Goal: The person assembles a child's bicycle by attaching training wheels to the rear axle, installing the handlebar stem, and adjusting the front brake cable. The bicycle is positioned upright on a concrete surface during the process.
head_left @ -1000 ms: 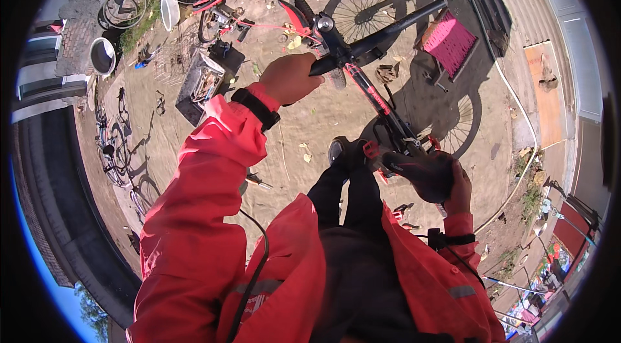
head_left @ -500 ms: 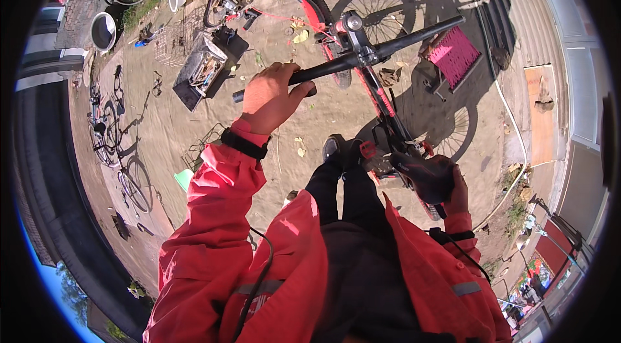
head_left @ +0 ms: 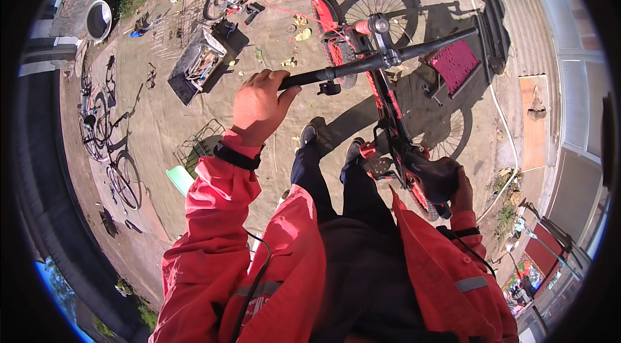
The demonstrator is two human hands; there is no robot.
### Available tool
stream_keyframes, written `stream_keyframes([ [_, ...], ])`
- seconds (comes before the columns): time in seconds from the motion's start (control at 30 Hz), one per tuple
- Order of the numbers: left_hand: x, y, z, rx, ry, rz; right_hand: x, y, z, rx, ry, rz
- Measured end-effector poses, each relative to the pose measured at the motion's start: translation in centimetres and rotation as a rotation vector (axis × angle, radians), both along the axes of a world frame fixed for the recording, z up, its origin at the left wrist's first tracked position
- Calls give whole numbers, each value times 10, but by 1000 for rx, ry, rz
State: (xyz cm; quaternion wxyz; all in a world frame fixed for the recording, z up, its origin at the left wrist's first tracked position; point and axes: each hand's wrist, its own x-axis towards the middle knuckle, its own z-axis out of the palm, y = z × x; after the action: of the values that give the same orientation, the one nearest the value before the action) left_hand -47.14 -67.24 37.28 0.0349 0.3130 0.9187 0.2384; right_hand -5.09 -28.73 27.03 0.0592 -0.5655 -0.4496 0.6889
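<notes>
Since half a second ago our left shoe (head_left: 309,133) has stepped apart from the right shoe (head_left: 354,150), while our left hand (head_left: 257,107) stays curled round the left end of the handlebar (head_left: 349,70) and our right hand (head_left: 462,191) clasps the saddle (head_left: 432,176) at its side, presumably to keep the bicycle (head_left: 387,100) balanced and the bar from swinging. It stands roughly upright on the ground (head_left: 155,123), between our feet and the ground's right edge, black-framed with red accents and a red front mudguard (head_left: 323,8).
</notes>
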Motion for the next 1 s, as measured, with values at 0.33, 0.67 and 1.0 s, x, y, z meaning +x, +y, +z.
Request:
stream_keyframes([
  [0.33,-37,-20,2,221,-345,-236,-31,-27,1,776,-605,139],
  [0.67,-55,-24,-5,240,-567,-353,-127,-125,21,1020,-831,734],
  [1.0,-52,-24,-11,238,-614,-314,-130,-129,11,984,-874,641],
])
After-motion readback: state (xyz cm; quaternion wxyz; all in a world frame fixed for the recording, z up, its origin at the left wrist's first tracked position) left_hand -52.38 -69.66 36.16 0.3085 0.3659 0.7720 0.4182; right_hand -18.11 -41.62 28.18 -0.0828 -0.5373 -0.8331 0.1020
